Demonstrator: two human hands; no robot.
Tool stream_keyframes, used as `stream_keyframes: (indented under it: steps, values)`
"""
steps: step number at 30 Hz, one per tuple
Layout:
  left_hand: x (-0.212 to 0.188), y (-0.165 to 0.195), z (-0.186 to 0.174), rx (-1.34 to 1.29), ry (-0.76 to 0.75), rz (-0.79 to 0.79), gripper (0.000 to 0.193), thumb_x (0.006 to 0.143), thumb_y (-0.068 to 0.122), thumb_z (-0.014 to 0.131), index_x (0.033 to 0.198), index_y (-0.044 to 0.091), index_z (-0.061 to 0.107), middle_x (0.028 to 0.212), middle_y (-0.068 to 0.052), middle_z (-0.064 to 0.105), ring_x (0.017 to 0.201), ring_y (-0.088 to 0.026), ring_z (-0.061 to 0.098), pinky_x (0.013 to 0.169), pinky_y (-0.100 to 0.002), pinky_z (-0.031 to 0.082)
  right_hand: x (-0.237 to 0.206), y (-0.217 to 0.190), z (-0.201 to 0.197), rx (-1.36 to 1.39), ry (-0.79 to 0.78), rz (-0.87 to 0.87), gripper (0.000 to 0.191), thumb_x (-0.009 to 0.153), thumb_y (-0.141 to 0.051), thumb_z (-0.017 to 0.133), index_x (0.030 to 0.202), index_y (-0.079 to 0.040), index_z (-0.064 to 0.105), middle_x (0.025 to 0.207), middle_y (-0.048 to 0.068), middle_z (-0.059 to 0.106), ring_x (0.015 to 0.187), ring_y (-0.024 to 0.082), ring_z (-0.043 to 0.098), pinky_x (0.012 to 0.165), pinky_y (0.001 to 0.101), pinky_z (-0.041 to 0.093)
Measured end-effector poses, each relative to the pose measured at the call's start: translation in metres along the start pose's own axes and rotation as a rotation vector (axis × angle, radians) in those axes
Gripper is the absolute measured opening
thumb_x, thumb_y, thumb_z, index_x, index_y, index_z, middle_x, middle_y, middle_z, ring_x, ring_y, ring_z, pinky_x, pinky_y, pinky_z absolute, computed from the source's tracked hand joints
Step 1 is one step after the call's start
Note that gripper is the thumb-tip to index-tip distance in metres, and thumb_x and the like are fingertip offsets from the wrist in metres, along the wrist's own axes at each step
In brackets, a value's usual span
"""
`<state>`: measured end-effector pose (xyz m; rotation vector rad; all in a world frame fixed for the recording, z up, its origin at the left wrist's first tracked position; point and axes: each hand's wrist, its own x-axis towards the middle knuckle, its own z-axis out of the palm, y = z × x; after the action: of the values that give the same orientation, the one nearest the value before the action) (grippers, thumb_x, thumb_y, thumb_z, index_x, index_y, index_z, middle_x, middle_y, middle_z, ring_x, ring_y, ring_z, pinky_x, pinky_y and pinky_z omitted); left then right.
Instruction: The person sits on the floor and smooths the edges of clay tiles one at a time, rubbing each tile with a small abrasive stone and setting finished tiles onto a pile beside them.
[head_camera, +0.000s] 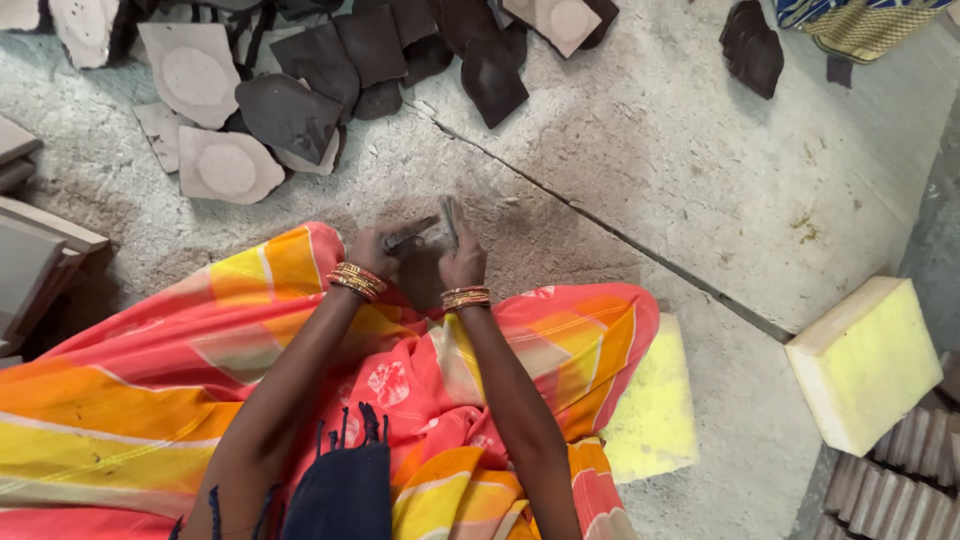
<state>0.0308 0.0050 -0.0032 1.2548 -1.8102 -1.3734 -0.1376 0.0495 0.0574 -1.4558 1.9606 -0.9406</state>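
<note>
Orange, pink and yellow draped cloth (150, 400) fills the near field, covering the seated person's lap; a dark blue fringed cloth (345, 480) lies over it at the bottom edge. Both forearms reach forward, each wrist ringed with gold and red bangles (358, 280). Left hand (378, 250): closed around one end of a slim grey tool (412, 237), fingers wrapped tight. Right hand (462, 262): fingers together, clamped on a small dark flat piece (450, 218) held on edge just above the floor; the tool's tip meets this piece between the two hands. Whether the piece touches the ground cannot be told. Concrete floor (700, 180), dusty and crossed by a diagonal crack, extends beyond the hands. Yellow foam block (655, 410) lies just beside the right knee; a second, thicker yellow foam block (865, 360) sits well apart at right. Far field: a heap of dark and pale flat pieces (290, 90), several pale ones bearing a round impression; a small separate stack of dark pieces (752, 45) lies at upper right.
</note>
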Motion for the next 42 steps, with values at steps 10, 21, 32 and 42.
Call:
stream_keyframes:
  steps: [10, 21, 32, 42]
  values:
    - [-0.001, -0.036, -0.023, 0.350, -0.030, 0.055, 0.021, 0.076, 0.026, 0.077, 0.089, 0.010, 0.078, 0.080, -0.018, 0.073, 0.072, -0.036, 0.072, 0.070, -0.045, 0.059, -0.036, -0.026, 0.034, -0.078, 0.062, -0.444, 0.070, 0.084, 0.022, 0.042, 0.148, -0.004, 0.054, 0.152, 0.015, 0.054, 0.144, 0.029, 0.053, 0.120, 0.0386, 0.048]
    - [0.006, -0.029, -0.015, 0.588, -0.172, -0.144, 0.021, 0.077, 0.028, 0.075, 0.086, 0.009, 0.077, 0.084, -0.022, 0.072, 0.080, -0.042, 0.070, 0.075, -0.051, 0.057, -0.043, 0.002, 0.045, -0.023, -0.062, -0.305, 0.086, 0.073, 0.026, 0.033, 0.150, -0.007, 0.050, 0.158, 0.013, 0.048, 0.149, 0.026, 0.043, 0.121, 0.0379, 0.044]
    - [-0.010, -0.046, -0.012, 0.506, -0.093, -0.200, 0.027, 0.072, 0.017, 0.072, 0.098, 0.011, 0.076, 0.084, -0.024, 0.072, 0.081, -0.043, 0.071, 0.079, -0.052, 0.058, -0.018, 0.006, 0.046, -0.440, 0.018, -0.373, 0.086, 0.073, 0.027, 0.045, 0.152, -0.006, 0.049, 0.155, 0.014, 0.050, 0.144, 0.028, 0.047, 0.120, 0.0443, 0.039]
    - [-0.022, -0.050, 0.006, 0.514, -0.066, -0.188, 0.050, 0.069, 0.016, 0.079, 0.119, 0.023, 0.072, 0.087, -0.019, 0.073, 0.082, -0.040, 0.071, 0.075, -0.052, 0.057, -0.017, 0.020, 0.045, -0.426, 0.034, -0.370, 0.085, 0.077, 0.028, 0.044, 0.151, -0.013, 0.055, 0.158, 0.008, 0.051, 0.147, 0.028, 0.049, 0.125, 0.0422, 0.039]
